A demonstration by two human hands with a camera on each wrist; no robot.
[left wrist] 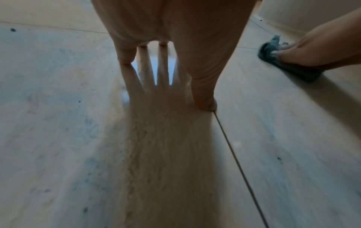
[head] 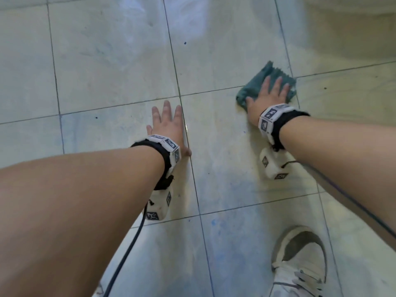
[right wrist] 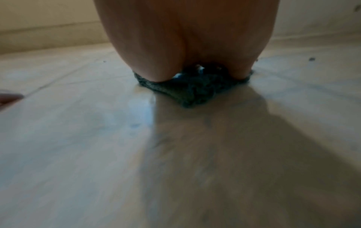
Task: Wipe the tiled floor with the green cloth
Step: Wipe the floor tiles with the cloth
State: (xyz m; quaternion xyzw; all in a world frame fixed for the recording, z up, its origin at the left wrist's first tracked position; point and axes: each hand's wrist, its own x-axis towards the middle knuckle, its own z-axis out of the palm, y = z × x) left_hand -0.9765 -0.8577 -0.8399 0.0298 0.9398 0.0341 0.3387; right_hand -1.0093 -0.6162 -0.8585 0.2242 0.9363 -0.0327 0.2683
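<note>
Both flat: right hand (head: 267,99) presses green cloth (head: 260,80).

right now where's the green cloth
In the head view the green cloth lies on the tiled floor at upper right, flattened under the right hand, beside a grout-line crossing.

Left hand (head: 166,125): palm down, fingers straight and slightly spread, thumb out to the side.
Left arm: bare forearm reaching forward, band on the wrist.
Right hand (head: 267,96): palm down, fingers straight, spread a little, pressed flat.
Right arm: bare forearm extended further forward than the left, wrist banded.
</note>
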